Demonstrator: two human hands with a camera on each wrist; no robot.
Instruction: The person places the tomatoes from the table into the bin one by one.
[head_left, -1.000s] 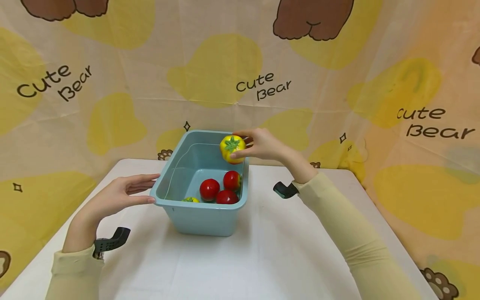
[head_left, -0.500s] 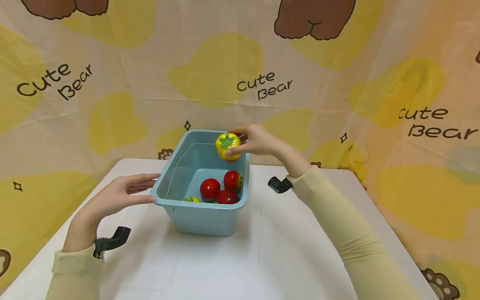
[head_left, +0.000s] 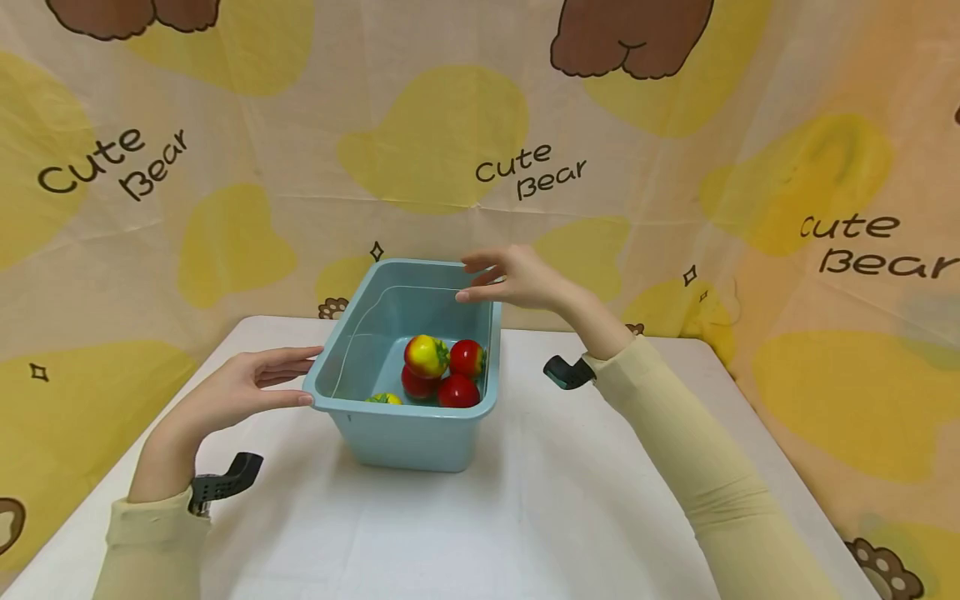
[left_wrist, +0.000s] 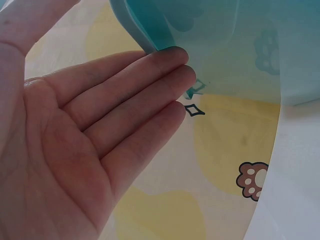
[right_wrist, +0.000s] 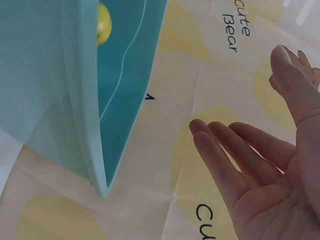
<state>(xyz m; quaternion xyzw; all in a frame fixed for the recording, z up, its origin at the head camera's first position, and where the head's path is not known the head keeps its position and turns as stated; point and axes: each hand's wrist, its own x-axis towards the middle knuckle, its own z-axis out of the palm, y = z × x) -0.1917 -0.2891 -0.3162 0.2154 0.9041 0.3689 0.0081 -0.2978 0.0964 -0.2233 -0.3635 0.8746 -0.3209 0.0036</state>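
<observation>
A light blue plastic tub stands on the table with several glossy round fruits inside. On top of the red fruits lies a yellow-and-red fruit with a green leafy top, tilted to the right. Another yellow one is mostly hidden behind the tub's front rim. My left hand touches the tub's left rim with thumb and fingertips; the left wrist view shows its fingers straight. Over the tub's back right rim, my right hand is held in the air with fingers spread and nothing in them.
The tub rests on a white-covered table. Close behind hangs a patterned cloth with bears, yellow patches and lettering. A black wrist-camera mount sticks out below the right wrist, another beside the left wrist.
My right hand has let go of the yellow-and-red fruit, which has dropped onto the red ones in the tub. Before that, the hand moved slightly left with it. My left hand has stayed put.
</observation>
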